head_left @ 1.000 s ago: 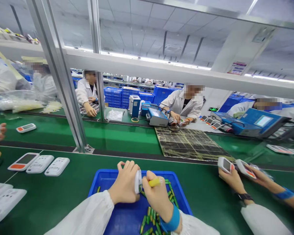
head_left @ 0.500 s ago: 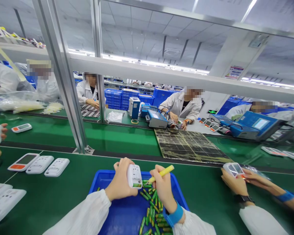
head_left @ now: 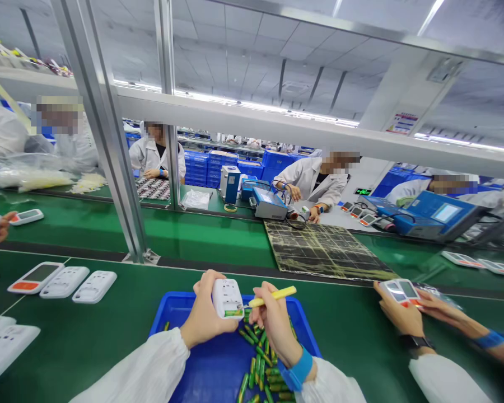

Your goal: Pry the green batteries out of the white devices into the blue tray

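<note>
Two hands of mine work low in the middle of the view, over a green table that fills the foreground. On it, straight ahead of me, sits a blue tray with a loose heap of green batteries along its right half. My left hand has its fingers wrapped around a white device, held upright above the tray's far edge with its open back toward me; one green battery shows seated at its lower end. My right hand is just beside it, fingers pinched on a yellow stick that slants up to the right, its near tip close to the device. Left of the tray, three more white devices lie in a row on the table. At the far right a co-worker's hands hold similar devices.
</note>
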A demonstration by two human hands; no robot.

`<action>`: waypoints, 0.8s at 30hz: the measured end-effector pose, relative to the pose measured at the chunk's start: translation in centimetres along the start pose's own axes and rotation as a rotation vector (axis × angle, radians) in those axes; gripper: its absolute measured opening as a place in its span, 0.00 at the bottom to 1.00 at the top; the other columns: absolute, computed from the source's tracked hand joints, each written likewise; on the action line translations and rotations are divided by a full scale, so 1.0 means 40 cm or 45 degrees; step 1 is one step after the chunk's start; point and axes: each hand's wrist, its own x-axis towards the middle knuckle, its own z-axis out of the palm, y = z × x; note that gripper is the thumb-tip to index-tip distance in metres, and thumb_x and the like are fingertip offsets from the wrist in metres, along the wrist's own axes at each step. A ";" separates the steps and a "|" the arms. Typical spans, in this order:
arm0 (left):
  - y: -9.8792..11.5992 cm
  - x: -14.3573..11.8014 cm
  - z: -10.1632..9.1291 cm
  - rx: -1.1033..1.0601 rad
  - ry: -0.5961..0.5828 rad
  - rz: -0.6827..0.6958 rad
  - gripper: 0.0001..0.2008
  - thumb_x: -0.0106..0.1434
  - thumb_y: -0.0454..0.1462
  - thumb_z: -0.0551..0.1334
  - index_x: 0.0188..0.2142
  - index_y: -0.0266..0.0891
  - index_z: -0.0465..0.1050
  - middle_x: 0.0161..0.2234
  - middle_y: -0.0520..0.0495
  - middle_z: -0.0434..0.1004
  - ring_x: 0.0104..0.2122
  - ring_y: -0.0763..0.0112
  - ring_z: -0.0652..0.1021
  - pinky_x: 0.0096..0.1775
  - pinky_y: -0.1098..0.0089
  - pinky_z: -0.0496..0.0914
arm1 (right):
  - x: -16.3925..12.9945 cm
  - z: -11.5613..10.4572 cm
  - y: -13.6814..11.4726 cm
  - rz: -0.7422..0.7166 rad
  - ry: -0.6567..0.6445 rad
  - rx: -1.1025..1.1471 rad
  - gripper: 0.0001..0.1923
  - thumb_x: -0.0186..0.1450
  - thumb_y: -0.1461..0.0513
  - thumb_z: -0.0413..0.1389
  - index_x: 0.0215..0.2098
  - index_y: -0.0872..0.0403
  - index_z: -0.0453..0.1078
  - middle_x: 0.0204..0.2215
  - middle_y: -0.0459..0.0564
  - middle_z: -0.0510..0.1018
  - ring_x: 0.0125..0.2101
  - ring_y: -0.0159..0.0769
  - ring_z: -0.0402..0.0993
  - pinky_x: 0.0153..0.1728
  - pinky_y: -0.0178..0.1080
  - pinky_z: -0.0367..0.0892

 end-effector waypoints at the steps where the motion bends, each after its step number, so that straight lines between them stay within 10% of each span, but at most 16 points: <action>1: 0.002 -0.001 0.002 -0.010 0.011 -0.016 0.31 0.34 0.34 0.66 0.41 0.43 0.57 0.39 0.49 0.64 0.40 0.60 0.64 0.43 0.62 0.59 | -0.002 0.004 -0.001 0.037 -0.021 0.032 0.14 0.57 0.56 0.54 0.20 0.50 0.54 0.06 0.40 0.65 0.07 0.28 0.59 0.09 0.27 0.46; 17: -0.002 -0.001 0.010 0.122 0.003 0.104 0.29 0.36 0.34 0.65 0.39 0.44 0.56 0.38 0.50 0.63 0.39 0.62 0.65 0.44 0.61 0.58 | -0.009 -0.015 -0.024 -0.245 0.135 -0.222 0.16 0.53 0.60 0.55 0.15 0.51 0.51 0.07 0.35 0.55 0.08 0.23 0.50 0.12 0.28 0.44; 24: -0.008 -0.001 0.002 0.097 0.051 0.095 0.31 0.36 0.35 0.66 0.40 0.43 0.56 0.39 0.49 0.63 0.39 0.61 0.65 0.43 0.61 0.59 | 0.009 -0.016 -0.008 -0.005 0.061 0.127 0.15 0.53 0.59 0.56 0.17 0.51 0.53 0.04 0.36 0.58 0.06 0.24 0.51 0.10 0.28 0.47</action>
